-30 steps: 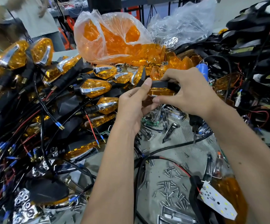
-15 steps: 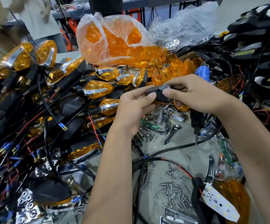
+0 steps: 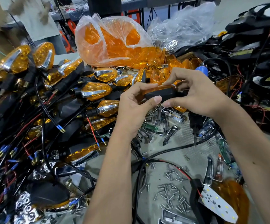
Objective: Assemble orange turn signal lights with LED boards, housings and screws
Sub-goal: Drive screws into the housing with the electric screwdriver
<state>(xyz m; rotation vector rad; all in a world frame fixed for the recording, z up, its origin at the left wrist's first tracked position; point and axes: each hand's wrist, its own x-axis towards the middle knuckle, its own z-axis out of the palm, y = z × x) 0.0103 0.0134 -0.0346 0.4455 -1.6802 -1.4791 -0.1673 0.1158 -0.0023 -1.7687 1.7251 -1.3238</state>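
The bench (image 3: 184,143) is grey and almost covered with parts. To the left of the turn signal light that the hands hold lies a big heap of finished lights (image 3: 50,97) with black stems and red and black wires. Behind this light stands a clear plastic bag (image 3: 114,42) full of orange lenses. Both hands hold the turn signal light (image 3: 161,92) above the middle of the bench; its black housing faces the camera and the orange lens is on the far side. The left hand (image 3: 135,107) grips its left end, thumb on the housing. The right hand (image 3: 195,94) pinches its right end, thumb below and fingers on top. Below the light, near the bottom edge, lies a white LED board (image 3: 218,206), and left of this a scatter of small screws (image 3: 171,193).
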